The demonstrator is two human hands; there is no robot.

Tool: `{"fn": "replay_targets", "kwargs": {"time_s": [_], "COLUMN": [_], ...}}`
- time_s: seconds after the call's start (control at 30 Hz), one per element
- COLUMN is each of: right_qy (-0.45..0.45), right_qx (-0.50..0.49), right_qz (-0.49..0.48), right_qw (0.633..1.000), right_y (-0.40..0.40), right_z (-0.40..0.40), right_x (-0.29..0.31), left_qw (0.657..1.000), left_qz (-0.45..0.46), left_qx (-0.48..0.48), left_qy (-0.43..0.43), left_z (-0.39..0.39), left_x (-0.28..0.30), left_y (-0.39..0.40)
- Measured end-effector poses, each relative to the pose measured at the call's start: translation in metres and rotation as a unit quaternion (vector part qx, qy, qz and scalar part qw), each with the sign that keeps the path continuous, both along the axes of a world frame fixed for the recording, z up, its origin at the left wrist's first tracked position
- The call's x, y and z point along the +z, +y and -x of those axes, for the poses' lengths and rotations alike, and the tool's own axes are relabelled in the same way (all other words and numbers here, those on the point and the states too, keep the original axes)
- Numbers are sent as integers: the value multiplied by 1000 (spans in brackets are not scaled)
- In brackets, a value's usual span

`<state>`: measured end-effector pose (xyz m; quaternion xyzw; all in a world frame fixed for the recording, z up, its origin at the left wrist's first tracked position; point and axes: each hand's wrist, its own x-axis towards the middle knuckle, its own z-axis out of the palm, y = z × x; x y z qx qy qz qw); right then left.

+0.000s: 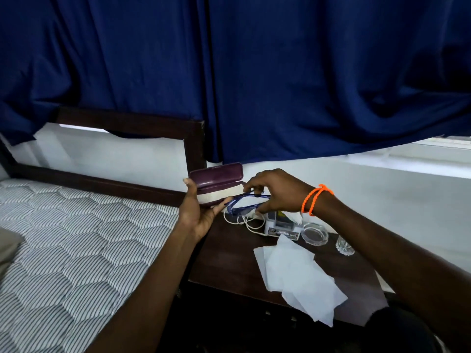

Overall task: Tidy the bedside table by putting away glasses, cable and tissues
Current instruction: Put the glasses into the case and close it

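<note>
right hand (275, 192) pinching the blue-framed glasses (246, 203) by their folded arms, fingers curled over the frame from above; an orange cord bracelet (314, 200) circles that wrist. just left of the grip, the left hand (197, 212) holds an open purple glasses case (216, 186) — thumb curled up its left end, fingertips under its front edge, lid tipped back, pale lining showing. the glasses sit at the case's front right edge, touching or nearly touching it; whether any part lies inside cannot be told.

directly below the grip, on the dark bedside table (229, 268), a white cable (246, 222) lies in loose loops, running to a small grey box (279, 226) just beneath the right hand. right of the box stand a round glass ashtray (314, 234) and, further right, a small clear cut-glass piece (344, 247). nearer the viewer than the grip, several white tissues (298, 278) lie spread and overlapping, one corner hanging past the table's front edge.

left of the grip — a mattress (76, 250) with a striped hexagon pattern and a dark wooden bed frame (158, 128). behind everything hangs a blue curtain (254, 72) over a white wall (382, 194).
</note>
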<state>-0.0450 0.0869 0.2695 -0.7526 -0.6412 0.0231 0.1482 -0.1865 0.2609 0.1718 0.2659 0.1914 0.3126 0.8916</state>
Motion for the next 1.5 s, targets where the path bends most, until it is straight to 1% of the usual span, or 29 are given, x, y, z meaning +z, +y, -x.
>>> {"fn": "replay_targets", "kwargs": {"time_s": [0.13, 0.27, 0.37, 0.67, 0.87, 1.03, 1.23, 1.37, 1.5], "right_qy": [-2, 9, 0, -33, -10, 0, 35, 58, 60], "right_qx": [-6, -16, -23, -48, -68, -52, -35, -35, -37], "right_qz": [-19, -40, -50, -26, -2, 13, 29, 23, 1], "right_qw": [1000, 999, 998, 998, 998, 999, 998, 997, 998], "right_y": [-3, -4, -3, 2, 6, 9, 10, 9, 9], "right_z": [1, 2, 3, 0, -8, -14, -21, -26, -31], "right_x": [23, 39, 47, 52, 57, 62, 56, 50, 48], "left_qw": [999, 997, 996, 992, 992, 992, 991, 991, 992], "left_qz": [-33, -58, -55, -77, -78, -79, -88, -91, -82], "left_qx": [-12, -54, -68, -97, -97, -93, -100, -99, -98], "left_qy": [12, -9, -18, -11, -8, -10, -4, 0, -8], "left_z": [-9, -17, -22, -33, -34, -34, -31, -32, -35], "left_x": [18, 32, 38, 43, 45, 46, 47, 46, 48], "left_y": [-10, -23, -33, -51, -48, -44, -47, -46, -49]}}
